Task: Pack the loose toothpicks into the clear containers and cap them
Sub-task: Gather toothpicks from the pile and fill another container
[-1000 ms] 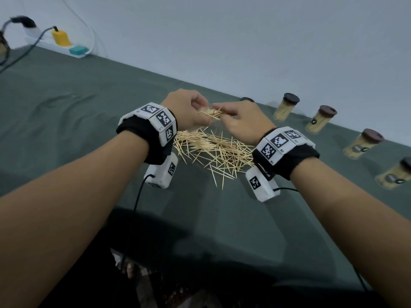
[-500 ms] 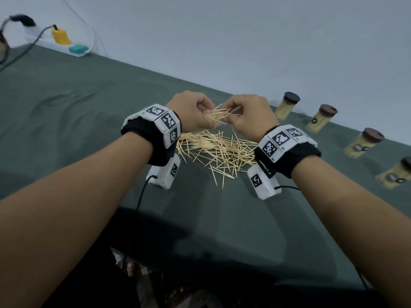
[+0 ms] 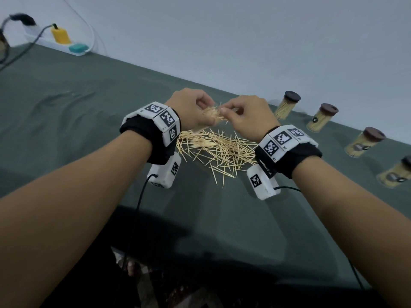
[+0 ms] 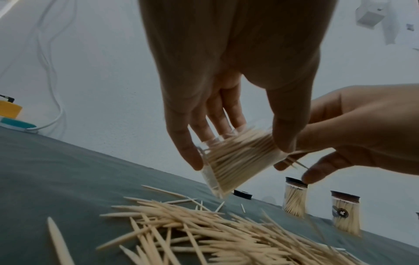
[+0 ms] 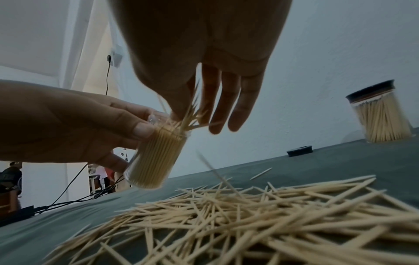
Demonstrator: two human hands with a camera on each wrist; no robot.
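My left hand grips a clear container, nearly full of toothpicks and tilted, above the pile. My right hand pinches a small bunch of toothpicks at the container's open mouth. The loose toothpick pile lies on the green cloth under both hands. A dark loose cap lies on the cloth beyond the pile.
Several capped, filled containers stand in a row along the wall at the right. A power strip with plugs sits at the far left. The table's front edge runs below my wrists.
Both hands rose slightly above the pile. My right hand brought its bunch of toothpicks to the container's mouth, where the sticks now stand more upright.
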